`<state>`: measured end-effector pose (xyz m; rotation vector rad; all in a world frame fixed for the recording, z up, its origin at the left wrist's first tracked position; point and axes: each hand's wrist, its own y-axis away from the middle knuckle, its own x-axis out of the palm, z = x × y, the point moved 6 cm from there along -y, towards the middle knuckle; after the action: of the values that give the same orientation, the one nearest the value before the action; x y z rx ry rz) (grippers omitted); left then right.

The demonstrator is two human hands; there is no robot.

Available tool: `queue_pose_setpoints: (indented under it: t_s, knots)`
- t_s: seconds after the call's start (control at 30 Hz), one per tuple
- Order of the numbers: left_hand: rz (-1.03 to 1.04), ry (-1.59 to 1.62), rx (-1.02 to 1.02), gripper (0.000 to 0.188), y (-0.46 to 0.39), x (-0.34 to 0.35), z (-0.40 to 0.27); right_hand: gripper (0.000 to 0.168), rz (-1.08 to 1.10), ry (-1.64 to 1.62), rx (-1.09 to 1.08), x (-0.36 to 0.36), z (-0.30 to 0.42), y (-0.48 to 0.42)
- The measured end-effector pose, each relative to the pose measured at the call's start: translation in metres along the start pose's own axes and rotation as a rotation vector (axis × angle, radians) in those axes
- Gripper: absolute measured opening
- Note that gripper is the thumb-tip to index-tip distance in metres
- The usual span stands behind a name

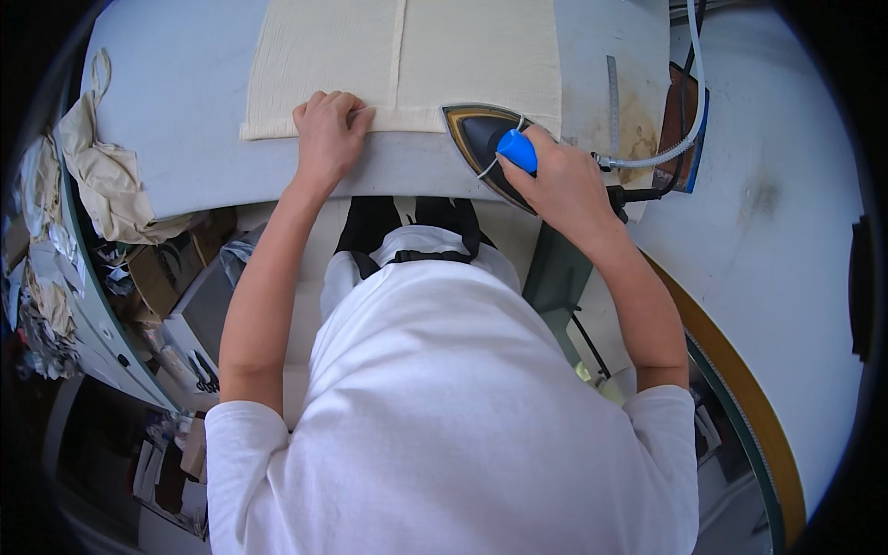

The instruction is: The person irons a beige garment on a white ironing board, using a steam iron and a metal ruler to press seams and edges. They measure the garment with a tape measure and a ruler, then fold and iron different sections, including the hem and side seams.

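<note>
Cream crinkled fabric [472, 55] lies flat across the covered ironing table [173, 104], with a vertical seam down its middle and a folded hem along the near edge. My left hand [333, 132] pinches that hem between thumb and fingers, left of the seam. In my right hand [562, 180] is the blue handle of a steam iron [482, 139]. The iron's pointed tip faces up and left and overlaps the hem near the fabric's right corner. Its soleplate underside is hidden. A pale hose [659, 161] and a black cord run from its rear to the upper right.
A metal ruler [613, 104] lies on the stained right part of the table. Beyond it is a brown iron rest [676, 132] with a blue edge. Crumpled cream cloth [104, 166] hangs over the left edge. Below are a cardboard box [156, 277] and scissors [203, 374].
</note>
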<state>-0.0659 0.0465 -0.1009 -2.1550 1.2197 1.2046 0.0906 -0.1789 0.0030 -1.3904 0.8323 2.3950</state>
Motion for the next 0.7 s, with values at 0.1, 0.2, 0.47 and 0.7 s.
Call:
queue_pose_setpoints:
  t_s: [0.1,0.2,0.47,0.7]
  knots:
    - [-0.024,-0.014,0.016,0.016,0.0,0.002,-0.001,0.034,0.042,-0.028,-0.008,0.0,0.007,0.001]
    - [-0.03,-0.037,0.024,0.016,0.0,0.003,-0.004,0.034,0.034,-0.031,-0.062,0.004,0.025,-0.002]
    - [-0.052,-0.116,0.077,0.019,-0.002,0.001,-0.007,0.033,0.089,0.021,0.019,0.015,0.062,-0.017]
    - [0.025,-0.23,0.009,0.018,0.001,-0.03,0.008,0.036,0.116,0.006,0.114,0.011,0.039,-0.009]
